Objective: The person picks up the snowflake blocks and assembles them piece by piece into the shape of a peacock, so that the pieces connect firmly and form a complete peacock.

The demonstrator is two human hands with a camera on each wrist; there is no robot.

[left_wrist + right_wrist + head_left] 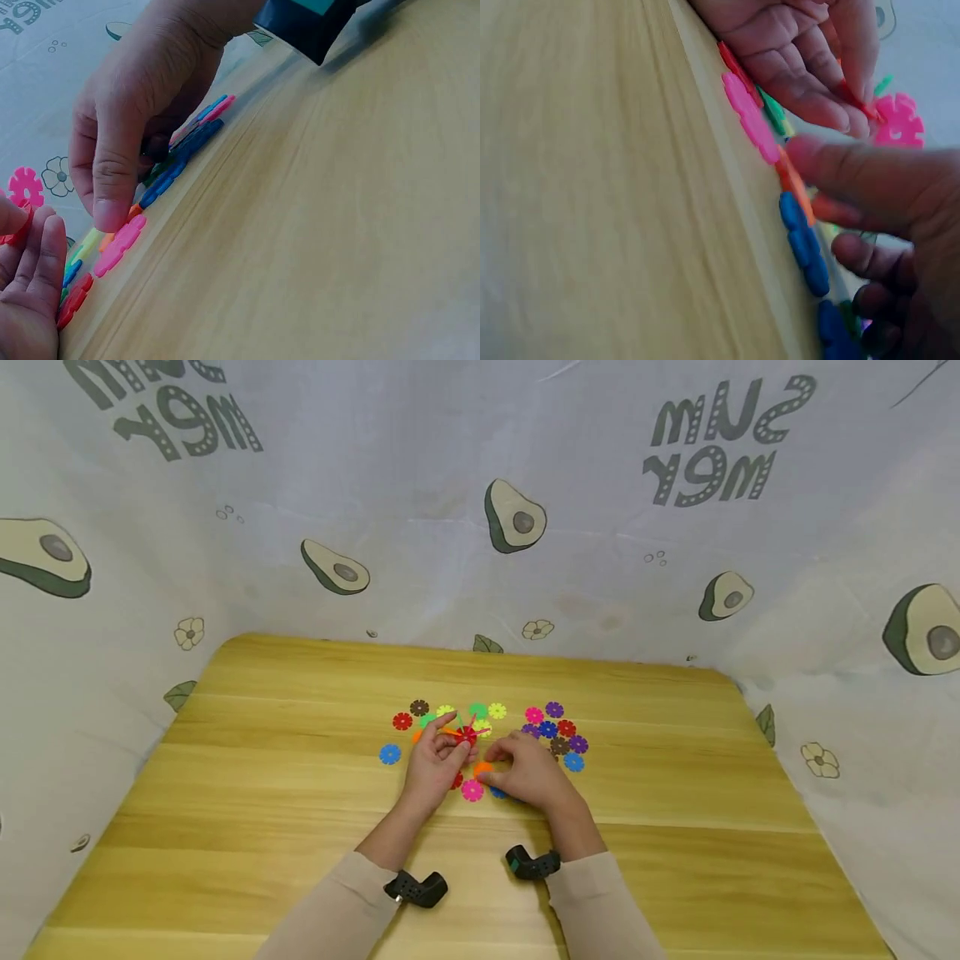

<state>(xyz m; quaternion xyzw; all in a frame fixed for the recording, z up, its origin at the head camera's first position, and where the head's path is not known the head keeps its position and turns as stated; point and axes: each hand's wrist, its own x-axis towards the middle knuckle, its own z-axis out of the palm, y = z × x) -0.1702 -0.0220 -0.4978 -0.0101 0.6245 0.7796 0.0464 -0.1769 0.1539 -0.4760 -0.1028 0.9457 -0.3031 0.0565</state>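
Observation:
My left hand [437,762] pinches a red notched disc [467,737] between thumb and fingers. Slotted onto that disc, pink, green and orange discs stick out like spokes; one pink disc [900,121] faces the right wrist camera. Low over the table, my right hand [525,770] has its thumb and index finger at an orange disc [483,768] that lies among the others. The thumb covers part of this disc in the left wrist view, and whether the fingertips touch it cannot be made out. A pink disc [472,790] lies flat just in front.
Several loose discs lie around the hands on the wooden table [262,827]: a light blue disc [390,754] and a red disc [402,721] at left, a purple disc [554,709] and a brown disc [560,746] at right. A printed curtain [420,485] hangs behind the table.

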